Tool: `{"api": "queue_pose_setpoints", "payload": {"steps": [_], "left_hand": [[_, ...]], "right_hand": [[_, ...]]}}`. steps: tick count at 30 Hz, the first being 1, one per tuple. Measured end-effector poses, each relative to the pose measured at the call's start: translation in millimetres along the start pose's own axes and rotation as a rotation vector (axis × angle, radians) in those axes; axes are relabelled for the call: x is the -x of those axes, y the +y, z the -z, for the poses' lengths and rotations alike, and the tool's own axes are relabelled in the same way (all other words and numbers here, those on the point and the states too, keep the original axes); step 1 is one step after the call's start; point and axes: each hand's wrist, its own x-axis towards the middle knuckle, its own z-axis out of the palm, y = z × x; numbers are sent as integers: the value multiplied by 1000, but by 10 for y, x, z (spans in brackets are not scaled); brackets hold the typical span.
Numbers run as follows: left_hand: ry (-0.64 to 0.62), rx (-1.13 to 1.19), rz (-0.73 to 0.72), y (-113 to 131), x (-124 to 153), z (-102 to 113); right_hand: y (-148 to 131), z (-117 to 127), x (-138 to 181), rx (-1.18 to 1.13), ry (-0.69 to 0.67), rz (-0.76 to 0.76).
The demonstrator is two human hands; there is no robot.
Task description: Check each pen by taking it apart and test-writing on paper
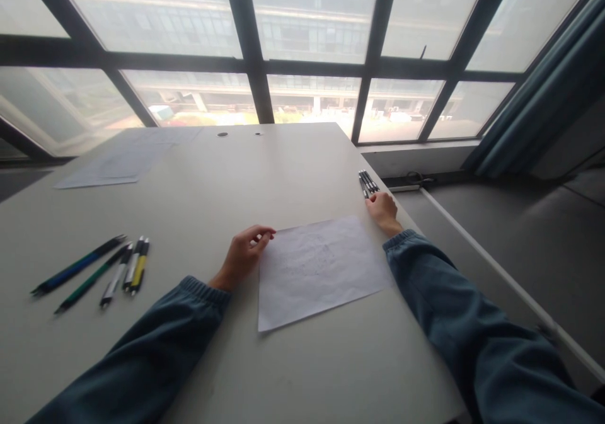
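A white sheet of paper (317, 269) with a faint pencil drawing lies on the pale table (227, 184) in front of me. My left hand (246, 254) rests at the sheet's upper left corner, fingers curled, thumb and fingertips touching the paper's edge. My right hand (382, 212) lies near the table's right edge, just past the sheet's upper right corner, fingers closed on the near ends of a small bundle of black pens (367, 183).
Several pens (97, 271) in blue, green, white and yellow lie side by side at the left of the table. More paper sheets (118, 162) lie at the far left corner. Large windows stand behind the table. A blue curtain (543, 103) hangs at right.
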Motion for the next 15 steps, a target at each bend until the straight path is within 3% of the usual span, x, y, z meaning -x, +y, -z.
{"api": "queue_pose_setpoints", "payload": {"steps": [15], "left_hand": [[4,-10,4,31,-9,-5]], "right_hand": [[7,-69,-205,-33,42,-3]]}}
